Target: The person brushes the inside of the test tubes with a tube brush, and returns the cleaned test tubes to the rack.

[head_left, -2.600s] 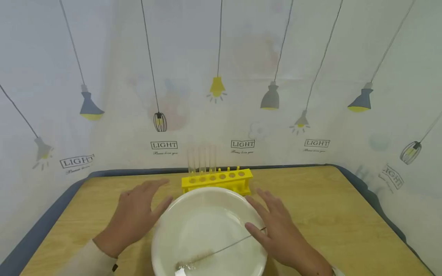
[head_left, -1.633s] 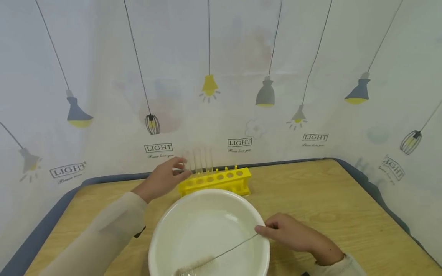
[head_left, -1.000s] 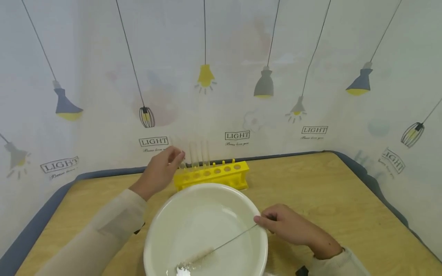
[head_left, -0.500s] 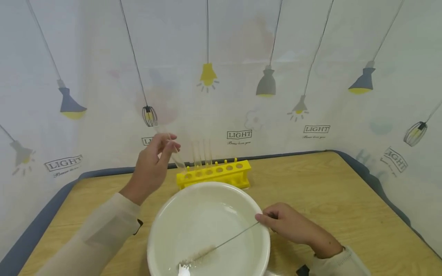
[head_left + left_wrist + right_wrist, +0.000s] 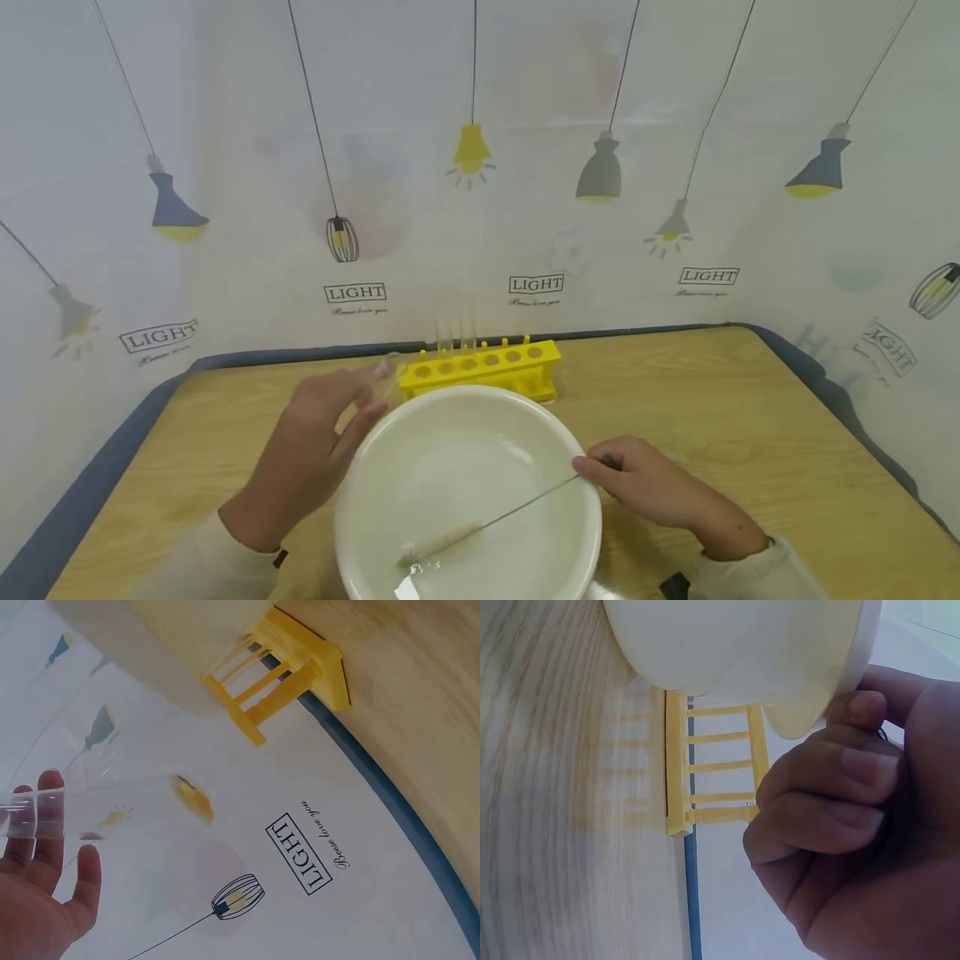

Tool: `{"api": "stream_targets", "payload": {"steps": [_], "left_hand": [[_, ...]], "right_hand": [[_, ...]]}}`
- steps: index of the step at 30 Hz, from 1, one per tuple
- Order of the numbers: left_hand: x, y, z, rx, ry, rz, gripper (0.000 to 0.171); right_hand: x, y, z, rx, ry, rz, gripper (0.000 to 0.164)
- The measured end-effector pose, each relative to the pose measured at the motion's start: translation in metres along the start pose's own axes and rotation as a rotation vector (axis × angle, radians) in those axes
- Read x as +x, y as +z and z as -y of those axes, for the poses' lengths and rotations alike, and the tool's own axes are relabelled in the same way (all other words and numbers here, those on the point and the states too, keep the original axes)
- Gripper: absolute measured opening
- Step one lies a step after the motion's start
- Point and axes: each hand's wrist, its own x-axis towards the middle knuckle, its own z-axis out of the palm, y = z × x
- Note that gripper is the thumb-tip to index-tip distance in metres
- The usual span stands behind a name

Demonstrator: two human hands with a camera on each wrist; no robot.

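Note:
My left hand (image 5: 300,442), left of the basin, holds a clear glass test tube (image 5: 142,806) between thumb and fingers; the tube slants and blurs in the head view. My right hand (image 5: 660,492) grips the wire handle of a test tube brush (image 5: 442,546) at the right rim of a white basin (image 5: 591,533). The brush's pale bristles lie in water in the basin, and its handle end is mostly hidden in the curled fingers. Behind the basin stands a yellow test tube rack (image 5: 450,379), with two clear tubes (image 5: 468,329) upright in its left half.
The wooden table (image 5: 720,417) ends at a dark blue edging (image 5: 637,331) against a white wall covering printed with lamps (image 5: 598,171). The basin stands close in front of the rack and partly covers its base.
My left hand reached to the rack, drew out the leftmost test tube, and brought it down to the basin's left. My right hand took the brush handle and has stayed at the rim.

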Motion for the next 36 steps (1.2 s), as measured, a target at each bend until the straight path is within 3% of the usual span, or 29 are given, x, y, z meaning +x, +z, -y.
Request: {"api": "stream_targets", "payload": {"steps": [11,18,24,36], "left_hand": [[-0.033,0.016,0.004,0.078,0.039,-0.021,0.043],[-0.046,0.021,0.01,0.133,-0.042,0.131,0.032],[-0.051,0.025,0.007,0.2,-0.068,0.155,0.028],[-0.056,0.022,0.015,0.301,0.064,0.079,0.026]], "right_hand": [[-0.001,-0.001,-0.004,0.007,0.051,-0.031,0.032],[0.0,-0.001,-0.003,0.096,0.048,-0.073,0.04],[0.001,-0.001,-0.004,0.163,0.054,-0.114,0.048],[0.007,0.002,-0.009,0.227,0.096,-0.11,0.05]]}}
